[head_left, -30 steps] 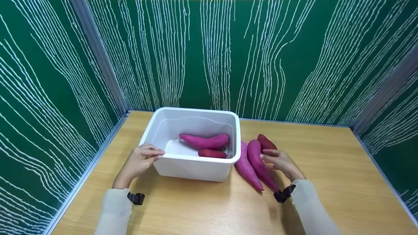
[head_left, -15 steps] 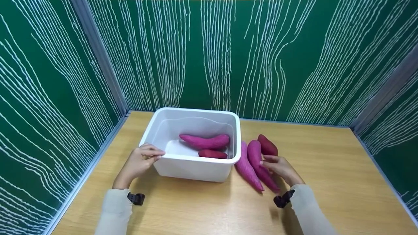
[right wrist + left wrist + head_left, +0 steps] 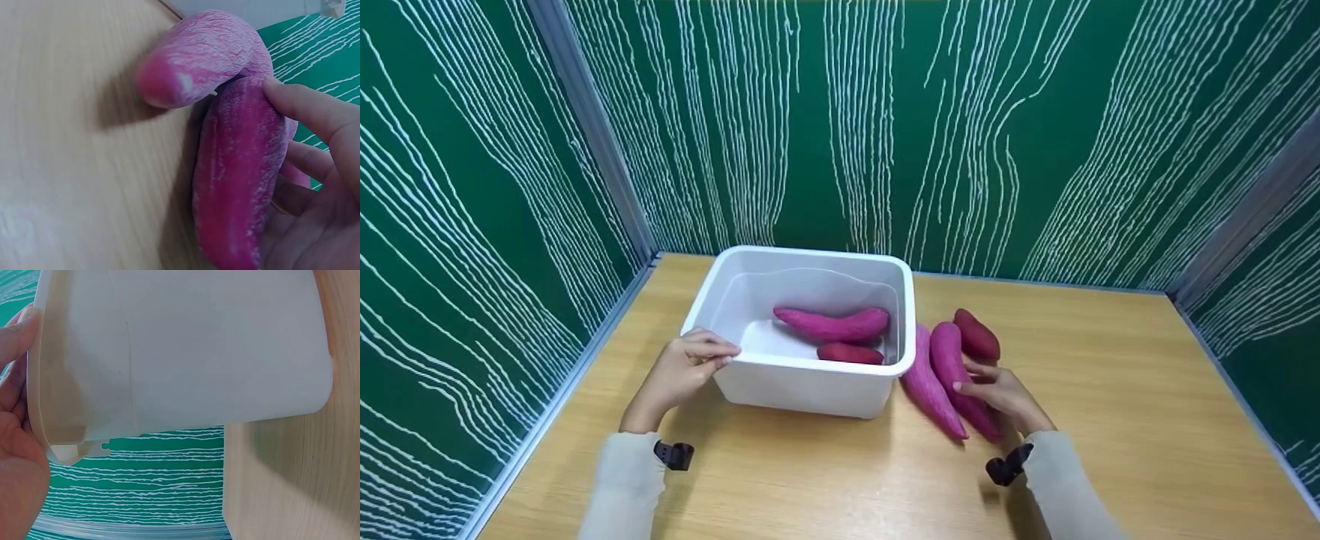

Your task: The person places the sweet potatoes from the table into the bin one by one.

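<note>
My left hand (image 3: pixel 679 379) pinches the near left rim of a white plastic bin (image 3: pixel 810 386); the left wrist view shows the thumb on the rim (image 3: pixel 35 377). Right of the bin, my right hand (image 3: pixel 1006 396) holds a long purple sweet potato (image 3: pixel 947 352) around its middle, thumb on top and fingers along its far side. In the right wrist view, that sweet potato (image 3: pixel 239 174) lies against a paler pink-purple sweet potato (image 3: pixel 197 62), which sits between it and the bin. A short dark red sweet potato (image 3: pixel 977 335) lies just beyond the right hand's fingers.
Inside the bin lie a curved purple sweet potato (image 3: pixel 836 325) and a dark red sweet potato (image 3: pixel 851 353). Green panels (image 3: pixel 952 150) with white wavy lines enclose the wooden table (image 3: pixel 1110 375) at the back and sides.
My right hand has come down and toward me, from beside the dark red sweet potato onto the middle purple one, and its thumb now presses there. The left hand stays on the rim.
</note>
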A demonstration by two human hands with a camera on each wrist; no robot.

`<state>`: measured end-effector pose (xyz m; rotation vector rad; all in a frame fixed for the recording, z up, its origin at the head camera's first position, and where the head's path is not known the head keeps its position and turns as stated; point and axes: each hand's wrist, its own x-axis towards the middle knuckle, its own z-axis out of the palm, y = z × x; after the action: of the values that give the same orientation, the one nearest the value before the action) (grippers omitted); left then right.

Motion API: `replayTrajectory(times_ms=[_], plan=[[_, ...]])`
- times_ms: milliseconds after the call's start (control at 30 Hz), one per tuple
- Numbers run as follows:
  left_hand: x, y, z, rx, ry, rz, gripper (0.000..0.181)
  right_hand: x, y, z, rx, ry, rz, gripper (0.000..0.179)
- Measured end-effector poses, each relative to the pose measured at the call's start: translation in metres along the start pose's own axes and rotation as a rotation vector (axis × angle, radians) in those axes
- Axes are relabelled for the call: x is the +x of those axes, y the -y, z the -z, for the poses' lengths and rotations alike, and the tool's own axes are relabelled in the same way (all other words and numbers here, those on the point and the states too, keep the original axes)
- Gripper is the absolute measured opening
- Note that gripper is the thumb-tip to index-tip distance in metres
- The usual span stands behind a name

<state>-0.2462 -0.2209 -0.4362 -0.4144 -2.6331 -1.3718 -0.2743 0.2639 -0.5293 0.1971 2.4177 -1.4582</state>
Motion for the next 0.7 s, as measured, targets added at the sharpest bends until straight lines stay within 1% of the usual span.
replayTrajectory(times_ms=[167,400,633,700], plan=[[-0.0002,0.0004,0.0004,0.009,0.003,0.002,0.021,-0.0001,-0.0036,-0.0034,0.019,-0.023,0.001,0.074],[-0.0006,0.0004,0.0002,0.024,-0.011,-0.024,0.022,-0.0008,-0.0043,-0.0047,0.002,-0.028,0.017,0.073],[-0.0004,-0.0002,0.0009,0.026,-0.014,-0.044,0.016,-0.0026,-0.0037,-0.0053,0.030,-0.034,0.010,0.073],[-0.0004,-0.0008,0.0013,0.034,-0.014,-0.037,0.017,-0.0028,-0.0028,-0.0051,0.029,-0.033,0.007,0.074]])
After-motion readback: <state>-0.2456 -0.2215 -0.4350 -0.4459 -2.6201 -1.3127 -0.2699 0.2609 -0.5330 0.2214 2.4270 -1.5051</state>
